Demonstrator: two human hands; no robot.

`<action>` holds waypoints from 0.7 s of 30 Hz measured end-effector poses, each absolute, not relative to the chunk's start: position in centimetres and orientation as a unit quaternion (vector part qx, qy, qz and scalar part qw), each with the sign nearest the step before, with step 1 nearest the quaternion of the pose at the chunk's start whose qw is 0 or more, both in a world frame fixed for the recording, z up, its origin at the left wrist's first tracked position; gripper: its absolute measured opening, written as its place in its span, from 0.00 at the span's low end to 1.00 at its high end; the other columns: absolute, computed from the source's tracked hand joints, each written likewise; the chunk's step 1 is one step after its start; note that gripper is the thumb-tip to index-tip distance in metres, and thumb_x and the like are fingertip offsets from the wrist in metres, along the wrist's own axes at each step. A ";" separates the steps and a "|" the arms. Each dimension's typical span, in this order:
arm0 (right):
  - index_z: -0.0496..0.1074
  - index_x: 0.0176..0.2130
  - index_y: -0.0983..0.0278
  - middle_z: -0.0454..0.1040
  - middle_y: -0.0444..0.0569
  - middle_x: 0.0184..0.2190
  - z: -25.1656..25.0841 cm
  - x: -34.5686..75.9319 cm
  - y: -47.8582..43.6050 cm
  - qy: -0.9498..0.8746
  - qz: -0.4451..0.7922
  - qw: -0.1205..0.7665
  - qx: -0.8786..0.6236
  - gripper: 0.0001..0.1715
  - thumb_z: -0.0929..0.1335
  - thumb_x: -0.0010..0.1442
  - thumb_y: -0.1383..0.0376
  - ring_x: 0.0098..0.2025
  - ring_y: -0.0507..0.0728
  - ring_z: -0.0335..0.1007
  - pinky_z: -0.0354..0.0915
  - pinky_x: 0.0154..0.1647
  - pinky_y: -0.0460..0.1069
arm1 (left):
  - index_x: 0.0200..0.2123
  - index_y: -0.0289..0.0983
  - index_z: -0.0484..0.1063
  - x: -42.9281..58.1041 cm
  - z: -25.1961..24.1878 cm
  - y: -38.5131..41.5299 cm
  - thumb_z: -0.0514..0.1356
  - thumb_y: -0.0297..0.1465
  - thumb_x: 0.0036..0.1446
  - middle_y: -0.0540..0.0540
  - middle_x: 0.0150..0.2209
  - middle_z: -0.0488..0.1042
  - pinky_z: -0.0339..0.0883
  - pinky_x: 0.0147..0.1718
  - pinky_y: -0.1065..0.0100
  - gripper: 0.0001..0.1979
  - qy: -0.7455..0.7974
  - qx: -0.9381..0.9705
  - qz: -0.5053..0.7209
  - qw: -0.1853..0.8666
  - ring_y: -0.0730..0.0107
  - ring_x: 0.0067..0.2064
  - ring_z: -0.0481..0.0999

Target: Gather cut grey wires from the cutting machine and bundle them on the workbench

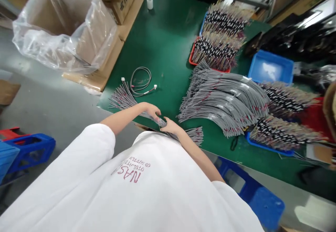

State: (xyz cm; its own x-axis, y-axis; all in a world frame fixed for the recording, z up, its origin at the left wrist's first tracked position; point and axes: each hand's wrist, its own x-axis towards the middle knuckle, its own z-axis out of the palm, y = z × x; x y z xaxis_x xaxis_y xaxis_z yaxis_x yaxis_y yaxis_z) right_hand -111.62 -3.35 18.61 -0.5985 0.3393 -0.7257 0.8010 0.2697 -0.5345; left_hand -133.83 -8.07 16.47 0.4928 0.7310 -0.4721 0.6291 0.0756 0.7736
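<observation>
Clamped on wires [162, 122] mid-length with left hand [153, 111] and right hand [172, 125], close together; running sideways through the grip, fanning beyond both.

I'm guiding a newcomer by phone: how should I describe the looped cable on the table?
On the green table, go to the corner nearest the plastic-lined carton. Just beyond the left hand, beside the splayed end of the held grey wire bundle, lies the looped grey cable. Unlike that bundle's many wires, it curls alone into a loop with a white connector at one end.
</observation>
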 end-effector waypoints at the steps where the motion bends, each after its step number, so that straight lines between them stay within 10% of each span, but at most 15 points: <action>1: 0.50 0.69 0.71 0.79 0.54 0.42 18.5 -111.4 -3.0 0.740 -0.507 0.239 0.373 0.60 0.77 0.45 0.65 0.36 0.58 0.76 0.68 0.42 0.51 | 0.61 0.36 0.67 -134.0 16.9 -9.8 0.61 0.47 0.52 0.39 0.58 0.73 0.65 0.57 0.59 0.36 0.532 0.672 0.071 0.510 0.55 0.57 0.72; 6: 0.67 0.59 0.69 0.79 0.48 0.35 18.8 -111.4 -2.6 0.669 -0.631 0.238 0.312 0.43 0.77 0.44 0.66 0.32 0.56 0.73 0.70 0.41 0.53 | 0.70 0.35 0.50 -128.6 17.1 -16.8 0.60 0.42 0.57 0.35 0.70 0.54 0.36 0.70 0.47 0.41 0.632 0.696 0.176 0.292 0.50 0.72 0.47; 14: 0.73 0.27 0.67 0.73 0.45 0.20 18.7 -111.5 -3.6 0.702 -0.539 0.316 0.342 0.07 0.73 0.44 0.68 0.25 0.55 0.70 0.64 0.26 0.47 | 0.47 0.35 0.76 -124.9 15.8 -12.7 0.62 0.35 0.55 0.35 0.40 0.80 0.69 0.46 0.57 0.17 0.638 0.690 0.123 0.319 0.54 0.45 0.78; 17: 0.72 0.27 0.66 0.73 0.46 0.20 18.6 -111.5 -3.9 0.735 -0.496 0.320 0.334 0.03 0.70 0.46 0.69 0.25 0.54 0.71 0.62 0.25 0.45 | 0.33 0.37 0.78 -125.6 15.7 -11.4 0.71 0.35 0.44 0.44 0.32 0.80 0.70 0.39 0.62 0.12 0.626 0.665 0.100 0.396 0.60 0.36 0.77; 21: 0.74 0.31 0.65 0.75 0.48 0.23 19.8 -111.9 -4.4 0.794 -0.418 0.330 0.295 0.07 0.71 0.47 0.67 0.29 0.57 0.74 0.62 0.26 0.46 | 0.41 0.34 0.75 -126.0 16.1 -11.1 0.64 0.39 0.58 0.47 0.39 0.77 0.73 0.39 0.62 0.14 0.619 0.618 0.108 0.473 0.67 0.38 0.77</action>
State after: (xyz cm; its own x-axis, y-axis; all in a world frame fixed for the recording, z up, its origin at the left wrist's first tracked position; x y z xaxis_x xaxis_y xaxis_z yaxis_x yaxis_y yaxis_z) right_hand -111.95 -4.42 19.76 -0.6082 0.1918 -0.7702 0.7435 0.4775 -0.4682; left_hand -126.02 -11.10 16.11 0.2117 0.8668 -0.4516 0.6632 0.2120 0.7178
